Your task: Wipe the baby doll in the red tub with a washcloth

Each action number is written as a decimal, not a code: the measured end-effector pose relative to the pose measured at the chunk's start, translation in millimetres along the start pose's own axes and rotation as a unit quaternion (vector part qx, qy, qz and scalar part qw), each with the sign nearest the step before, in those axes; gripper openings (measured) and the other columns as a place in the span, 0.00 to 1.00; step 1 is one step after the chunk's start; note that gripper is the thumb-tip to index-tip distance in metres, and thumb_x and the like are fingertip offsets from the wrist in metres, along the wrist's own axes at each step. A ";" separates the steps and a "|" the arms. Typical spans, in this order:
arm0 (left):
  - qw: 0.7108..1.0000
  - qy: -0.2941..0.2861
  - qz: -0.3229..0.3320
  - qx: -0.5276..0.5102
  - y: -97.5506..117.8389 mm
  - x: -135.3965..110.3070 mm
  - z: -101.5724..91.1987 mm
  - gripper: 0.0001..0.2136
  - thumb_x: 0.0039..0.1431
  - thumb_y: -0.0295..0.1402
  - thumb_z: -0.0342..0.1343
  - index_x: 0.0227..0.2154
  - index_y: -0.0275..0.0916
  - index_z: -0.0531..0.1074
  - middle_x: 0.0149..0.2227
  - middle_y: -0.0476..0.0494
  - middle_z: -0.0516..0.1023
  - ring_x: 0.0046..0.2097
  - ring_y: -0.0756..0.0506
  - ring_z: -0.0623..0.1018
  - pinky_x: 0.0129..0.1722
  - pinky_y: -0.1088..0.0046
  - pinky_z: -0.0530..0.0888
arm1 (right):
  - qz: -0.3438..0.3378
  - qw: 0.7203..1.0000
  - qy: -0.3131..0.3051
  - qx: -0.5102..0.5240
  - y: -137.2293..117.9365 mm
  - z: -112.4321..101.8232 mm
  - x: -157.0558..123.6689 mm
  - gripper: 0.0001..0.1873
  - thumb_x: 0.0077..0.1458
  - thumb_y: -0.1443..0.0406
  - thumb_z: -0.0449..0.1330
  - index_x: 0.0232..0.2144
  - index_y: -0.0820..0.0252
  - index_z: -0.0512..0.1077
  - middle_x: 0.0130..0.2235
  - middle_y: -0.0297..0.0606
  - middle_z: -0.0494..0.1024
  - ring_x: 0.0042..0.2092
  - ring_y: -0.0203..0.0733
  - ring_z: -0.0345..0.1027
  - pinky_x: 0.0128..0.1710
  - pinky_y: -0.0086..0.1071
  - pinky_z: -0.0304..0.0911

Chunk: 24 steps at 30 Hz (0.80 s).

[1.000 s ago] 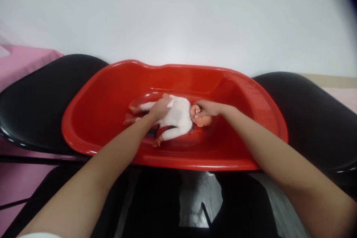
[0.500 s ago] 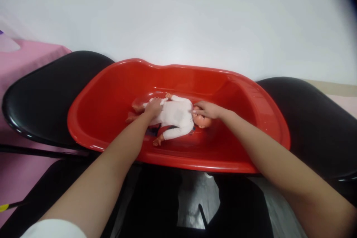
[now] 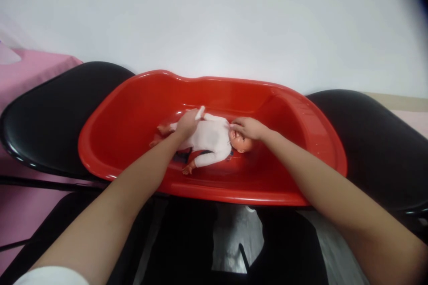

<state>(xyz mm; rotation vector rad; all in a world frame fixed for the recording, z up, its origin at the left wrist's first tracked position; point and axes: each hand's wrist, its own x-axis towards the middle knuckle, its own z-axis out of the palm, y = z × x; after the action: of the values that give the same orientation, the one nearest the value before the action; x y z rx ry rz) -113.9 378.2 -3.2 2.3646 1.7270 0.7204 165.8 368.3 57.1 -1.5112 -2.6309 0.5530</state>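
A baby doll [image 3: 210, 136] in a white long-sleeved body lies on its back in a red baby bathtub [image 3: 220, 197], head to the right. My left hand [image 3: 188, 123] is closed over the doll's lower body on a small white piece [image 3: 200, 112] that sticks out past the fingers; I cannot tell whether it is cloth or something firmer. My right hand [image 3: 249, 128] is at the doll's head, its bent fingers against the neck and side of the face. Those fingertips are partly hidden. The doll's bare feet and one arm lie free of my hands.
The tub rests across black chair seats, one seat [image 3: 63, 111] showing left and another [image 3: 371, 142] right. Behind it stands a white wall [image 3: 214, 22]. A pink-covered table [image 3: 43, 69] is at far left. My legs in black are below the near rim.
My left hand has shifted slightly up and right, and the white piece in it now points upward. My right hand has moved a little along the doll's face, uncovering more of it.
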 end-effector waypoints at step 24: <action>0.989 -0.134 0.016 0.056 -23.7 -9.5 33.0 0.25 0.68 0.39 0.41 0.64 0.34 0.60 0.65 0.35 0.60 0.67 0.40 0.58 0.65 0.62 0.54 | -0.019 0.998 -0.058 0.005 8.6 10.1 4.0 0.26 0.63 0.47 0.47 0.47 0.57 0.73 0.49 0.44 0.76 0.45 0.46 0.69 0.43 0.33 0.61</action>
<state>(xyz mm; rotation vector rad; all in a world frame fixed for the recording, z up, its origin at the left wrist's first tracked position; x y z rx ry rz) -121.9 383.2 -43.9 2.4341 1.6567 0.2963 168.6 372.7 44.3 -1.4663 -2.7313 0.6682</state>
